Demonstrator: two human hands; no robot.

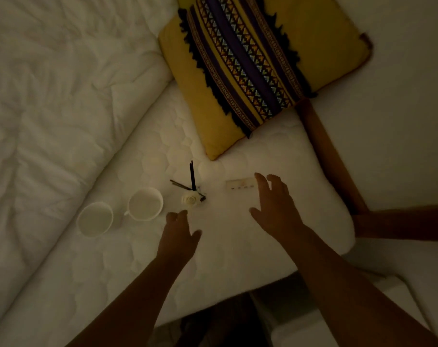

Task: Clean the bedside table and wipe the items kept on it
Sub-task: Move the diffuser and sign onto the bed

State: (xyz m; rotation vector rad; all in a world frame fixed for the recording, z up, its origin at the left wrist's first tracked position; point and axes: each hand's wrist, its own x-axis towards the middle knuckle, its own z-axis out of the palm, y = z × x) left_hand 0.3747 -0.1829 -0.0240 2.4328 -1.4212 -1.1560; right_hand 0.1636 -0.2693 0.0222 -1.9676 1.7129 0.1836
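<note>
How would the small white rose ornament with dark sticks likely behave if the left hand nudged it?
The rose ornament would probably tip easily: its base looks small, a tall stick stands upright in it, and it sits on a soft quilted mattress. Its other sticks lean, so they would likely shift. The left hand hovers close.

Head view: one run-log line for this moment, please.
left hand: open, near rose | right hand: open, beside white item | cups: on mattress

cushion (263, 71) cropped at top, card (240, 184) markings illegible
</note>
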